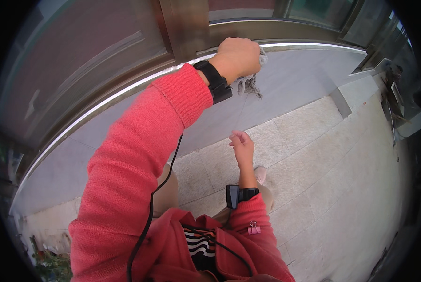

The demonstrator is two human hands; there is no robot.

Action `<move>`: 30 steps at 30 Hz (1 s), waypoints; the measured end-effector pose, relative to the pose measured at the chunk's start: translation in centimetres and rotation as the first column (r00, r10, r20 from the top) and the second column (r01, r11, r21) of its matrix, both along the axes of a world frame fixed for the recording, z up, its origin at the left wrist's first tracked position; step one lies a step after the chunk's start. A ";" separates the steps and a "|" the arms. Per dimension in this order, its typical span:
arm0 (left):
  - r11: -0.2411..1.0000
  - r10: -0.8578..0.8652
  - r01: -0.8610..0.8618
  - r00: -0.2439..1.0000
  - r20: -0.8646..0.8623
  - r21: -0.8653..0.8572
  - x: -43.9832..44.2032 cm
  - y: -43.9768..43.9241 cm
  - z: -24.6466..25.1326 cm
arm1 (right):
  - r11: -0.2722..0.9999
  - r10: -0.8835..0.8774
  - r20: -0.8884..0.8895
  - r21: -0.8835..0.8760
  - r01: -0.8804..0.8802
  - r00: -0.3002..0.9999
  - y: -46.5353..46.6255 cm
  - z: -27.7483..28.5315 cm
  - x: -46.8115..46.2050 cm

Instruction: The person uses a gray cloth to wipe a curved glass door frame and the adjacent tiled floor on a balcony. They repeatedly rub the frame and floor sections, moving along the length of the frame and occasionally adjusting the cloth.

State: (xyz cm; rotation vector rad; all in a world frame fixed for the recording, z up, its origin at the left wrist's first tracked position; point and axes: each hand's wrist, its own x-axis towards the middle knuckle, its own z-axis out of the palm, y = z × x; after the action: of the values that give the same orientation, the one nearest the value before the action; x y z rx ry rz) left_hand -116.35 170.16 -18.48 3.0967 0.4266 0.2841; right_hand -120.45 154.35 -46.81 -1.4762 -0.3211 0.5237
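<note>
My left hand (239, 56) is closed around a crumpled grey rag (247, 85), at the narrow ledge (302, 46) under a metal-framed window. The rag's frayed end hangs below the hand in front of the grey wall (284, 74); the rest is mostly hidden by the fingers. Lower down, away from the wall, my right hand (244, 143) hangs over the tiled floor with its fingers loosely bent. I see nothing held in it.
Brown metal frames (184, 28) and glass panes (90, 46) line the wall above the ledge. A stone block (355, 93) juts from the wall on the right, with dark clutter (395, 98) beyond. Green plants (51, 261) stand at lower left. A black cable (150, 211) runs along my left sleeve.
</note>
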 end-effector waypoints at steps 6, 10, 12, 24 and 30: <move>0.996 0.079 -0.071 0.981 0.175 -0.054 -8.1 1.6 -2.0 | 1.000 -0.001 0.011 -0.009 0.001 1.000 0.0 0.5 -0.5; 0.996 0.010 0.025 0.914 0.405 -0.080 -9.3 2.7 -0.4 | 1.000 0.011 0.013 -0.024 -0.011 1.000 0.5 0.2 -0.6; 0.989 -0.125 0.148 0.838 0.532 0.000 -7.6 2.3 0.3 | 0.999 0.017 0.018 -0.042 -0.017 1.000 1.2 -0.2 -0.6; 0.986 -0.034 0.003 0.982 0.184 0.168 0.7 -0.2 -2.8 | 0.999 0.029 0.042 -0.036 -0.027 0.999 1.8 -1.5 0.0; 0.978 0.011 -0.046 0.986 0.167 0.205 -4.9 2.3 -2.1 | 0.999 0.025 0.022 -0.031 -0.025 0.999 1.8 -0.8 -0.2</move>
State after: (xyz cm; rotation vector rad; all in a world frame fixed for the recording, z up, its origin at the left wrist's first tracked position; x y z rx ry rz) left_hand -121.22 172.43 -20.63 3.2347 0.4654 0.6191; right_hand -120.63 156.15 -47.61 -1.5108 -0.3511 0.5344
